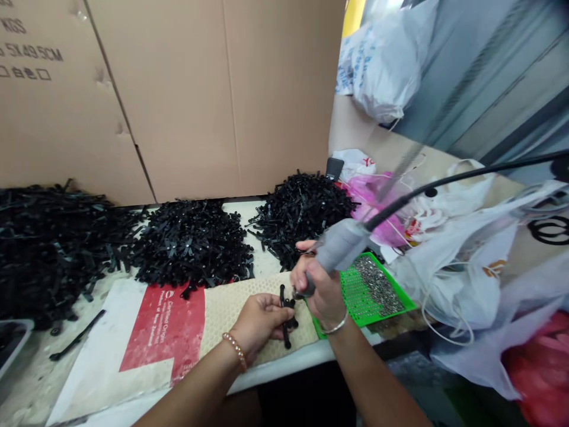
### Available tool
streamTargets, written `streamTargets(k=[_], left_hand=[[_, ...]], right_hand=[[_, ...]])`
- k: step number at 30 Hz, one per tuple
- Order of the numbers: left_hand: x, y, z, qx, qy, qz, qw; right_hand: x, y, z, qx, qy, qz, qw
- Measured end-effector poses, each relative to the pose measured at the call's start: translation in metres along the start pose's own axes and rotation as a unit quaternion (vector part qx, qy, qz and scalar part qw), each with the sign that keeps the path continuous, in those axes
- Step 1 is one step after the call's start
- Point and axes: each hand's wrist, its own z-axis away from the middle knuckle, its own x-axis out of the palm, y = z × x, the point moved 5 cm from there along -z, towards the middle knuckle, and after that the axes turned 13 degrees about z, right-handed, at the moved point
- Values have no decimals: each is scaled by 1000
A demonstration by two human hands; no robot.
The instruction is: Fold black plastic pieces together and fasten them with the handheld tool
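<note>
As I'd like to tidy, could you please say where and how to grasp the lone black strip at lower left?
Probably pinch the black strip at mid-length, from above, a finger along each long side: it looks slim and lies apart from the leftmost pile.

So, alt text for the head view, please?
A person's left hand holds slim black parts over a beige textured mat while the right hand grips a grey cylindrical corded tool. Three heaps of similar parts and a green perforated tray lie nearby.

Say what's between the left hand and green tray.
Head view: black parts held by the left hand, then the right hand gripping the grey power tool.
</note>
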Motion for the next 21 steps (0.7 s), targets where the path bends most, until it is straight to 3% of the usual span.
streamTargets(k=[5, 9, 13, 21], left_hand=[[0, 2, 2, 1, 3, 4, 1000], [0, 6, 7, 1, 13, 9, 1000], [1, 10, 11, -6, 16, 11, 1000], [1, 10, 11, -5, -5, 14, 1000]], right_hand=[[-68, -37, 2, -113, 166, 72, 977], [-115, -22, 8, -59, 249, 111, 960], [-128, -6, 16, -42, 261, 118, 957], [-126, 2, 13, -29, 229, 126, 965]])
